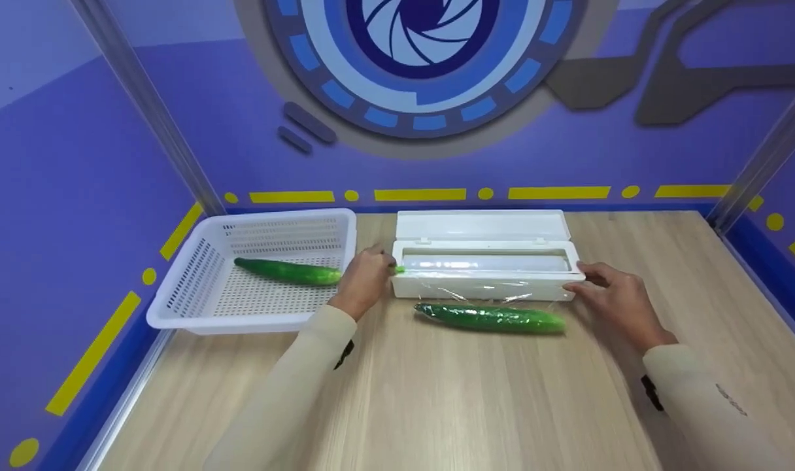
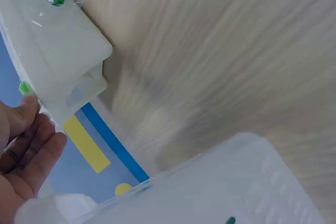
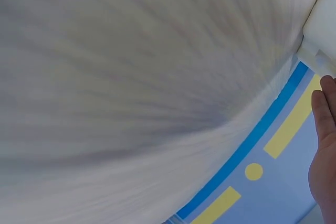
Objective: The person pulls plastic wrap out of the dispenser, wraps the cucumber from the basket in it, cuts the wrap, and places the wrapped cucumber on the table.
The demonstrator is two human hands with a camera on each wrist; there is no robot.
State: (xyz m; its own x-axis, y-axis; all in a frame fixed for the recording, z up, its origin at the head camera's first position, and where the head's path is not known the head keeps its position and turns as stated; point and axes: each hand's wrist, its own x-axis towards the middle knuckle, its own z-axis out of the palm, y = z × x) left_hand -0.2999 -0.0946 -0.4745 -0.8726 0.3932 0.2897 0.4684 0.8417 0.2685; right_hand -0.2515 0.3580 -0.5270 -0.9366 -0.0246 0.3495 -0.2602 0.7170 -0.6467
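A white cling film dispenser (image 1: 486, 288) stands with its lid (image 1: 482, 226) tipped back, and the film roll (image 1: 489, 263) shows inside. At its left end my left hand (image 1: 366, 278) pinches the small green slider (image 2: 24, 87), thumb against it. My right hand (image 1: 616, 297) holds the dispenser's right end between thumb and fingers; in the right wrist view only part of that hand (image 3: 326, 145) shows at the edge. Clear film hangs over the dispenser's front and covers a cucumber (image 1: 492, 318) lying just before it.
Left of the dispenser stands a white perforated basket (image 1: 175, 314) holding another cucumber (image 1: 286, 271). My left forearm passes close to the basket's right side. Blue panels (image 1: 195, 131) border the wooden table (image 1: 476, 405) at the back and sides.
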